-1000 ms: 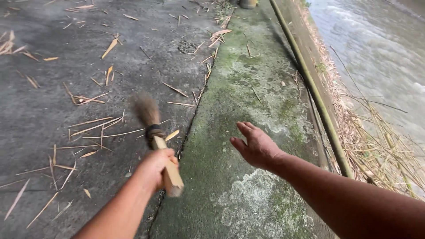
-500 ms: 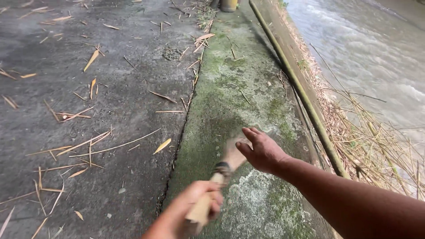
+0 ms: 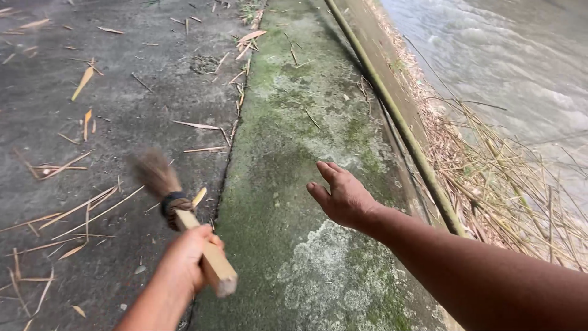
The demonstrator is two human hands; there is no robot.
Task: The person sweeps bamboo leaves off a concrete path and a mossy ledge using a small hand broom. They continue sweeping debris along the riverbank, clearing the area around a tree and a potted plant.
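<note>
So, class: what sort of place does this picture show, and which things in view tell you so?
Probably an outdoor concrete path beside running water. Clues: the grey, moss-stained concrete slab, the rippling greyish water along its edge, and dry straw-coloured bamboo slivers scattered over the ground.

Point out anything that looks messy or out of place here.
Dry bamboo slivers lie scattered over the grey concrete near the brush in the left hand. Green moss coats the ledge below the empty right hand.
</note>
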